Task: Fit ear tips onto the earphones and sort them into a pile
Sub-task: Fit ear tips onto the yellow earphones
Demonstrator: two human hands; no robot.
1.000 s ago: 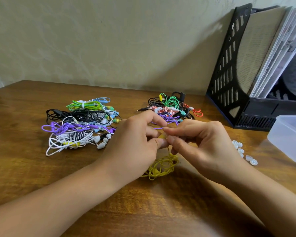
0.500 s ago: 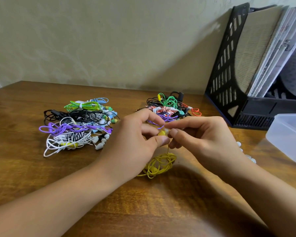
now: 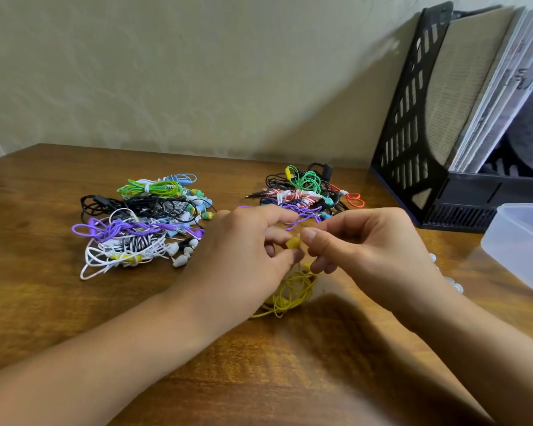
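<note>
My left hand (image 3: 243, 259) pinches the yellow earbud (image 3: 293, 242) of a yellow earphone, whose coiled cable (image 3: 290, 295) lies on the wooden table (image 3: 43, 302) just below both hands. My right hand (image 3: 366, 250) is up against the bud's tip, thumb and forefinger pinched at a small white ear tip that is mostly hidden. One pile of coloured earphones (image 3: 142, 222) sits to the left, a second pile (image 3: 305, 192) behind the hands. Loose white ear tips (image 3: 453, 282) lie on the table right of my right wrist.
A black magazine file (image 3: 413, 133) holding papers stands against the wall at the back right. A translucent plastic box (image 3: 520, 244) sits at the right edge. The wall runs close behind both piles.
The hands have stayed together over the yellow cable; the yellow bud now shows between the fingertips, and my right fingers have shifted slightly on it.
</note>
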